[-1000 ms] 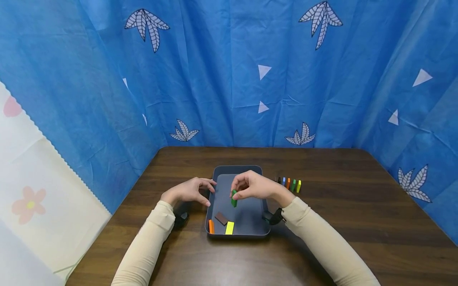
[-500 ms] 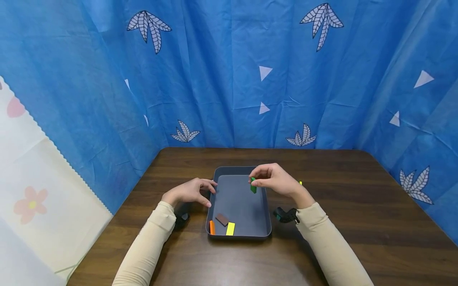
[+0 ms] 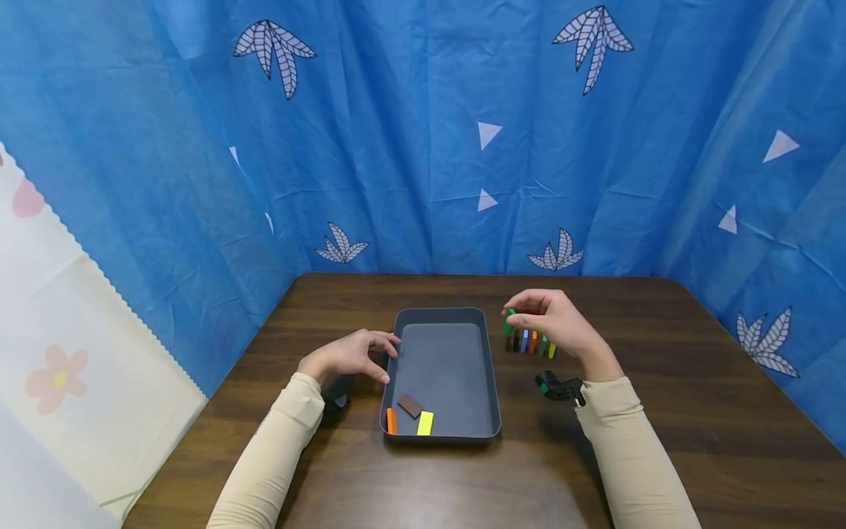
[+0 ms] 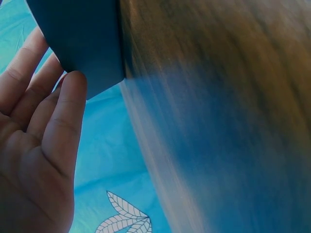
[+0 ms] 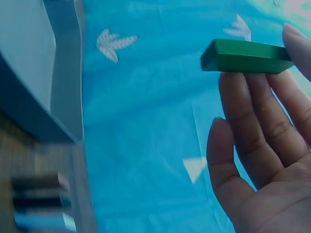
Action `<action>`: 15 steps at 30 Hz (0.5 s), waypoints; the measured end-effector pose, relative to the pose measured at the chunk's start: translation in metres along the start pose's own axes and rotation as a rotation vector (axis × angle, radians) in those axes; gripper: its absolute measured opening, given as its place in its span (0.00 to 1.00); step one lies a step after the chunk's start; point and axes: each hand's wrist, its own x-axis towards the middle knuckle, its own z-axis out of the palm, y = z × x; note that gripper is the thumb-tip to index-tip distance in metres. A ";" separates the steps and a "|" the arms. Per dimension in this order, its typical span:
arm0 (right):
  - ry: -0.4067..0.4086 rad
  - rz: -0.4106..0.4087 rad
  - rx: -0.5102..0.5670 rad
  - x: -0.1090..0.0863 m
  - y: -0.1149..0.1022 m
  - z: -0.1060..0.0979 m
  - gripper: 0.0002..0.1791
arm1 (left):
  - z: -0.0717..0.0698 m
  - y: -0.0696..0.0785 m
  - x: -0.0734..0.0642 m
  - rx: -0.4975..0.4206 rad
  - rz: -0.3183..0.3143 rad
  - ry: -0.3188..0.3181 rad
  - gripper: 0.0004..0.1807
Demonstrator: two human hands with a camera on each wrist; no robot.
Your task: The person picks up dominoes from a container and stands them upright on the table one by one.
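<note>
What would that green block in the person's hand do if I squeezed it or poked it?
The green block would probably stay stiff: it shows no bend in the right hand's pinch. It likely wouldn't roll, since its sides look flat. Stood on end, it might tip from a poke, because it looks thin.

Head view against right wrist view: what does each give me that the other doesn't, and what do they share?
Only the head view: the left hand; the orange tray block, brown tray block and yellow tray block; the orange row block, green row block and yellow row block.

Only the right wrist view: the palm side of the right hand, its little finger apart from the held green block.

Both: the right hand pinching that block, the tray, blue curtain, table, and the brown row block, black row block and blue row block, blurred in the wrist view.
</note>
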 end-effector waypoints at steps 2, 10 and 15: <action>0.021 0.011 -0.005 -0.004 0.003 -0.008 0.16 | 0.001 0.001 0.000 -0.010 -0.003 0.000 0.21; 0.139 0.052 -0.085 -0.019 0.015 -0.033 0.16 | -0.001 0.000 -0.002 -0.004 0.008 -0.006 0.21; 0.202 0.088 -0.149 -0.027 0.025 -0.045 0.18 | -0.001 0.000 -0.001 0.001 0.001 -0.002 0.21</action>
